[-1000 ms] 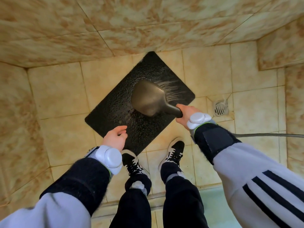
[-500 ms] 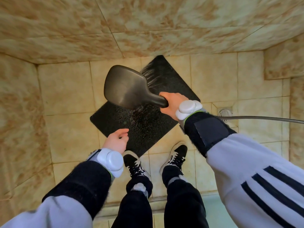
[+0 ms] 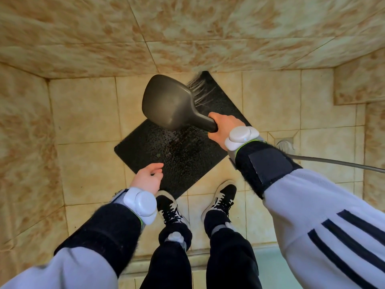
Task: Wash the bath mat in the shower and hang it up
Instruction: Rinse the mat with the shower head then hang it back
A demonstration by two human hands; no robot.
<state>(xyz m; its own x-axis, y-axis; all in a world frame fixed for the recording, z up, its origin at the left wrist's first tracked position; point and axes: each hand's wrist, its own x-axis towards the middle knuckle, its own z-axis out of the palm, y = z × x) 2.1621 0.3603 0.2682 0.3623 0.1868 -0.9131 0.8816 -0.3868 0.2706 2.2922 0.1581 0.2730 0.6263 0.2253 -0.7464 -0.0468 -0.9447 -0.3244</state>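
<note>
Sweeping the shower head (image 3: 168, 103) from the middle of the bath mat (image 3: 183, 155) on the shower floor (image 3: 87, 113) toward its far corner, the gripping right hand (image 3: 224, 127) extends the rinse; the left hand (image 3: 146, 179) hangs loose, empty.

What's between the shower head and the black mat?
Head view: thin streams of water run from the dark grey handheld shower head to the far corner of the flat black textured bath mat.

Both arms extended forward, right grip (image 3: 224, 128) curled round shower head (image 3: 168, 101) handle, left grip (image 3: 146, 178) loosely curled, empty
</note>
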